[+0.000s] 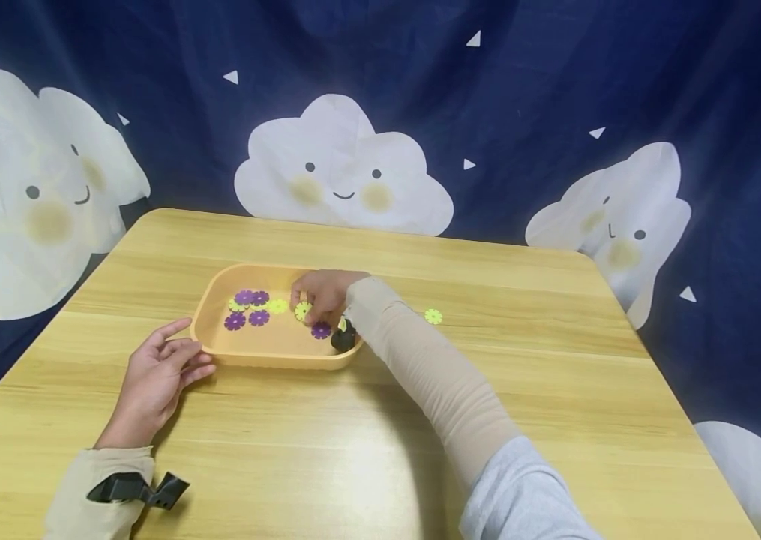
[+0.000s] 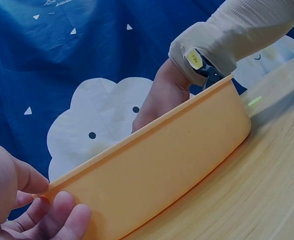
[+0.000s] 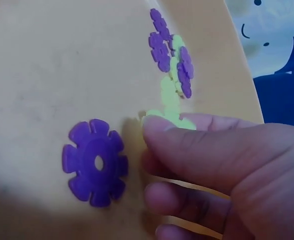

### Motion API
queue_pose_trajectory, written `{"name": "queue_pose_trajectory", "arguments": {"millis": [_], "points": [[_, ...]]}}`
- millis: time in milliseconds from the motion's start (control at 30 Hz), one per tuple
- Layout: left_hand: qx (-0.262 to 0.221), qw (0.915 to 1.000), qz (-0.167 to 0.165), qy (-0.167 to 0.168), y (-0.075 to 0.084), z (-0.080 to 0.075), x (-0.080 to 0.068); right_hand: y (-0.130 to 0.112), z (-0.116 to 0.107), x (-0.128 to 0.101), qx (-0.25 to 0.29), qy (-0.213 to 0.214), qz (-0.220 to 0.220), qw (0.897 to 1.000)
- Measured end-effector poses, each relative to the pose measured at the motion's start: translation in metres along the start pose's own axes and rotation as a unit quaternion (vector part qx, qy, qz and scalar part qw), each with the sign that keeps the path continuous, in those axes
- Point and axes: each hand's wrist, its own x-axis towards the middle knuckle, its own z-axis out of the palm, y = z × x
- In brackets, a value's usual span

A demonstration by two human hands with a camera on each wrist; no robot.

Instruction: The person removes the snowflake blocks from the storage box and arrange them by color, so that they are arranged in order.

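We are pinching a yellow plastic flower disc (image 3: 169, 119) in our right hand (image 1: 322, 294) inside the shallow orange plastic tray (image 1: 265, 351) at frame centre, our left hand (image 1: 159, 375) resting relaxed against its rim; releasing it beside the purple flower disc (image 3: 95, 162) seems next.

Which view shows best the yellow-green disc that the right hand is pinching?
The right wrist view: the yellow-green disc sits close up in the right hand, beside a purple disc. The head view shows it small inside the tray. The left wrist view hides it behind the tray wall.
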Motion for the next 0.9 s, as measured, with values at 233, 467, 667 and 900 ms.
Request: {"name": "queue_pose_trajectory", "arguments": {"millis": [233,467,667,900], "points": [[-0.004,1.0000,0.000,-0.003,-0.001,0.000,0.001,-0.001,-0.008,-0.001,-0.062,0.015,-0.011,0.998],[-0.001,1.0000,-0.001,0.000,0.001,0.001,0.001,-0.004,-0.015,-0.006,-0.102,0.010,-0.023,0.994],[0.000,1.0000,0.000,0.002,0.000,0.000,0.000,-0.007,-0.020,-0.012,-0.145,0.028,-0.033,0.988],[-0.002,1.0000,-0.001,0.005,0.000,0.000,0.001,-0.008,-0.023,-0.021,-0.156,0.043,-0.044,0.986]]}}
